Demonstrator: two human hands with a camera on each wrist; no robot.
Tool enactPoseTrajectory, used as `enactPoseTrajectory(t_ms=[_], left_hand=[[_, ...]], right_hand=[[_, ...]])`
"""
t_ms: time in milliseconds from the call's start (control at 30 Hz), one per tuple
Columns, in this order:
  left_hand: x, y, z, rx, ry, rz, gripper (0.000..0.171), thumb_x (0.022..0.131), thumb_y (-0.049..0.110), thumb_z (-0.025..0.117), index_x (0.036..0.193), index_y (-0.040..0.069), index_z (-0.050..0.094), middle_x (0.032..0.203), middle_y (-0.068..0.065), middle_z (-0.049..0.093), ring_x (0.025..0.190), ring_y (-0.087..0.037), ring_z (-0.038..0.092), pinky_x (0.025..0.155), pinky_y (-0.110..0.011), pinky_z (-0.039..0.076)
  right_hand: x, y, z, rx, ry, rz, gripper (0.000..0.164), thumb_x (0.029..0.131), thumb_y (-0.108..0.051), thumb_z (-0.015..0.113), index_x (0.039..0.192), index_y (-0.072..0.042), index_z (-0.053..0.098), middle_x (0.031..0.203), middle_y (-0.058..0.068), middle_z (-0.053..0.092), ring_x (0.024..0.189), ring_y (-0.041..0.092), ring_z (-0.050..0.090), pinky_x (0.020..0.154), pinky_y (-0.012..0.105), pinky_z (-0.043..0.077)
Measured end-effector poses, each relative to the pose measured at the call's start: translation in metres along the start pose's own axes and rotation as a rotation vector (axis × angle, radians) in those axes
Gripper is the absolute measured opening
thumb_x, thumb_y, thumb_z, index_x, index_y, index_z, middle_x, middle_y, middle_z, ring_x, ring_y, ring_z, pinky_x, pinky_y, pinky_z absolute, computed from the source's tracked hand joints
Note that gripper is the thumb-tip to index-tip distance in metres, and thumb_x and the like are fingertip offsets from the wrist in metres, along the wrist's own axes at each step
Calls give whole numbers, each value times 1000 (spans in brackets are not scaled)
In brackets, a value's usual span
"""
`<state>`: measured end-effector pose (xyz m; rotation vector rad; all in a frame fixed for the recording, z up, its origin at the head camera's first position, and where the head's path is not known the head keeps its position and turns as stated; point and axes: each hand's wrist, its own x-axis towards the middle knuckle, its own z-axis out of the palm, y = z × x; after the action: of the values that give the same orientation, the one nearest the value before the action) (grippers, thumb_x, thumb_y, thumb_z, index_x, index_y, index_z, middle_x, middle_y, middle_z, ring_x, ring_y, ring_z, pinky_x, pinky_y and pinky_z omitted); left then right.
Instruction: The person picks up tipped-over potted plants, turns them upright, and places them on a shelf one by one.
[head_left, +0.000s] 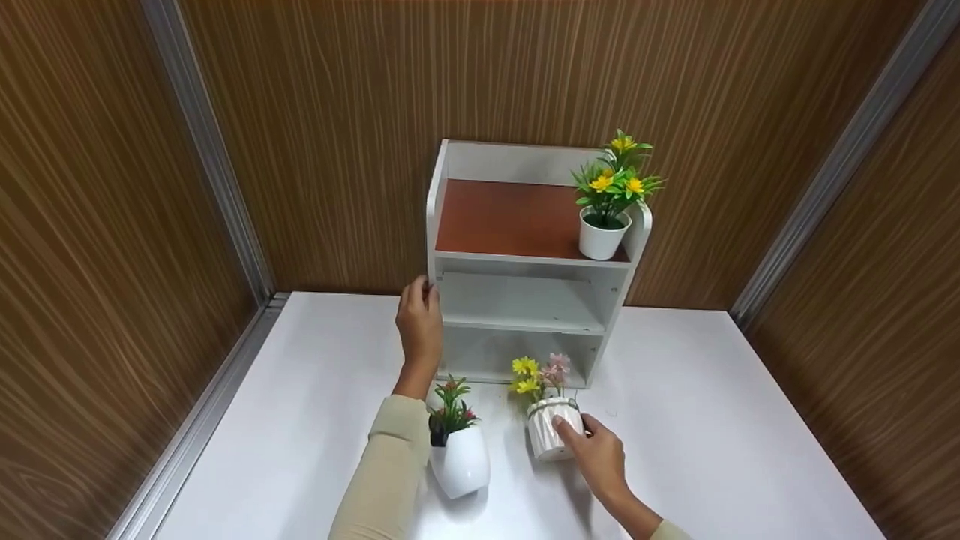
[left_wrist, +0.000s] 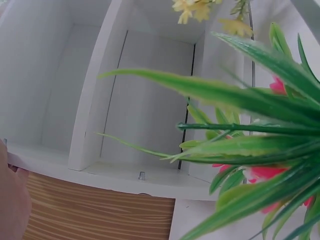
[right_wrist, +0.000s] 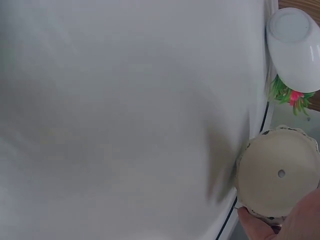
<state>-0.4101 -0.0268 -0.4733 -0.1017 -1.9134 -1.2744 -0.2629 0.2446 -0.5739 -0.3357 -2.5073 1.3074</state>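
Head view: we are seeing the left hand (head_left: pixel 418 322) gripping the shelf (head_left: pixel 521 296) by its left edge, the right hand (head_left: pixel 602 457) pinching the ribbed pot (head_left: pixel 545 426) before it. Left wrist: green leaves (left_wrist: pixel 270 147) are overlapping the shelf. Right wrist: we are viewing the pot's underside (right_wrist: pixel 267 160) (one small hole (right_wrist: pixel 281 173)).

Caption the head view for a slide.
Left hand at the side of a shelf unit, right hand gripping a ribbed white pot of yellow and pink flowers.
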Motion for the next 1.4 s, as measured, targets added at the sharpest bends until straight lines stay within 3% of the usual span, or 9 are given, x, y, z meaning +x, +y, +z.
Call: enactPoseTrajectory(t_ms=[167, 333, 500, 733, 967, 1233, 1400], left_hand=[[1, 1, -1, 8, -2, 13, 28, 104, 15, 58, 128, 0, 62, 117, -14, 66, 111, -27, 65, 93, -35, 57], [2, 1, -2, 10, 8, 12, 28, 104, 14, 58, 127, -1, 62, 115, -15, 66, 109, -28, 65, 91, -37, 58], [3, -1, -1, 22, -3, -3, 28, 104, 16, 57, 126, 0, 62, 113, -15, 66, 107, -27, 65, 90, -38, 57], [2, -2, -1, 17, -5, -10, 29, 105, 17, 56, 128, 1, 61, 114, -13, 65, 107, -25, 65, 90, -36, 57], [0, -1, 0, 14, -9, -12, 29, 105, 16, 56, 128, -1, 62, 114, -14, 65, 108, -27, 65, 90, -37, 57], [1, 0, 1, 21, 9, 13, 27, 104, 15, 58, 126, -1, 62, 113, -15, 66, 106, -28, 65, 88, -38, 57], [-1, -1, 0, 0, -23, -11, 30, 105, 16, 56, 130, 0, 60, 116, -14, 64, 109, -26, 64, 90, -37, 57]], right_hand=[[-1, 0, 6, 8, 26, -49, 65, 90, -48, 74, 126, 6, 65, 115, 23, 72, 98, 30, 71, 82, 41, 59], [-6, 2, 9, 21, 14, -83, 71, 90, -46, 75, 132, 10, 59, 121, 27, 69, 108, 35, 70, 89, 44, 58], [-12, 3, 10, 36, -21, -64, 78, 92, -51, 70, 138, 9, 53, 129, 27, 64, 119, 38, 64, 98, 47, 55], [-20, 3, 11, 62, -29, -57, 74, 90, -49, 73, 141, 2, 54, 127, 19, 66, 118, 32, 65, 97, 46, 54], [-31, 5, 7, 51, -41, -86, 77, 90, -41, 76, 144, 7, 48, 134, 26, 61, 122, 37, 62, 101, 49, 52], [-39, 6, -3, 55, -95, -64, 83, 88, -39, 78, 147, 8, 43, 142, 28, 55, 130, 40, 56, 105, 51, 48], [-42, 9, -6, 58, -127, -18, 90, 83, -36, 82, 148, 10, 40, 146, 29, 49, 134, 42, 51, 107, 50, 47]])
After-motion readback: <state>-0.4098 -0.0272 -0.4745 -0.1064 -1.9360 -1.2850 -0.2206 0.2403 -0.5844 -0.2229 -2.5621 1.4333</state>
